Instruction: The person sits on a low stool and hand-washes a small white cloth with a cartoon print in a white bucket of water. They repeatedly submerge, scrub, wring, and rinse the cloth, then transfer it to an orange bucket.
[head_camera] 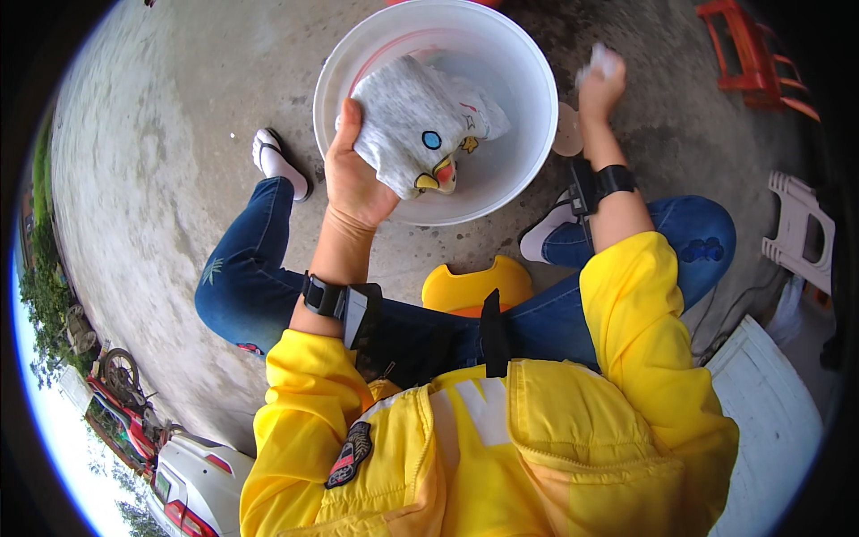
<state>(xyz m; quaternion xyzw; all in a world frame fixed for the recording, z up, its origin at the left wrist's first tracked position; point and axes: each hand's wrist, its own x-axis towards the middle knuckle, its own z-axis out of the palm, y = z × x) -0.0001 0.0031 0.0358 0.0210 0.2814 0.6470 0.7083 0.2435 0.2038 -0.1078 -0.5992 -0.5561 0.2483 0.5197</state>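
My left hand (pixel 359 178) grips a wet-looking grey cloth garment (pixel 402 114) with printed cartoon figures, its thumb on top. The garment hangs over a large white plastic tub (pixel 537 80), and its far end dips into cloudy water (pixel 493 74) inside. To the right of the tub, my right hand (pixel 602 90) is closed around a small whitish thing (pixel 599 59). That thing is blurred, so I cannot tell what it is. Below this hand, a round pale dish or lid (pixel 568 131) rests on the floor against the tub's outer side.
A yellow stool (pixel 476 282) is under me on the concrete floor (pixel 168 168). Red plastic stools (pixel 738 57) and a pale stool (pixel 802 228) stand at right, near a white panel (pixel 768 396). A motorcycle (pixel 127 416) and a white car (pixel 201 483) are at lower left.
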